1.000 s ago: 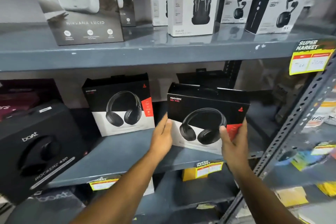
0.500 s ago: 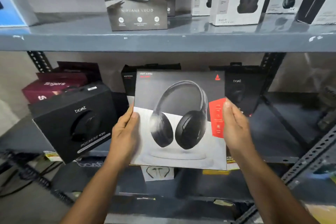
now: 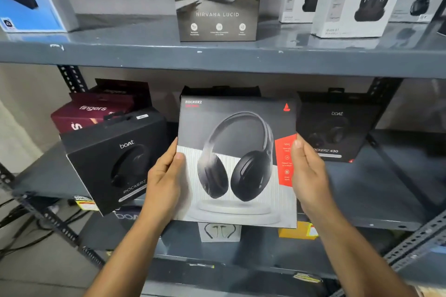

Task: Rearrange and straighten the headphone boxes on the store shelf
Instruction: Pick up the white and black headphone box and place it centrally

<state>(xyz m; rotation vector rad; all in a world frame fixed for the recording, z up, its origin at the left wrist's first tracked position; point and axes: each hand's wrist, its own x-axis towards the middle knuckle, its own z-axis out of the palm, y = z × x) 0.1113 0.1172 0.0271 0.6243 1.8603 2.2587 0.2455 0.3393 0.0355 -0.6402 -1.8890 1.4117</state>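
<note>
Headphone boxes are only partly sorted, judging by how they lie. The left hand (image 3: 166, 183) clasps the left edge of the grey-and-white headphone box (image 3: 237, 164), thumb on its face, and the right hand (image 3: 309, 178) clasps the right edge beside the red strip; between them the box is held up, facing the camera, in front of the middle shelf (image 3: 376, 190) and not resting on it. Just left of it, a black box (image 3: 113, 159) sits skewed, one corner jutting over the shelf's near edge, with maroon boxes (image 3: 96, 108) stacked loosely behind. To the right and farther back, another black box (image 3: 335, 128) stands fairly square, and a dark box (image 3: 220, 91) peeks out behind the held one. So the held box needs a place and the skewed one likely needs turning.

Compared with half a second ago, little differs: the same two-handed hold, the box in much the same spot and slightly more upright. A second ago it was well over to the right, tilted, low against the shelf's edge.
</note>
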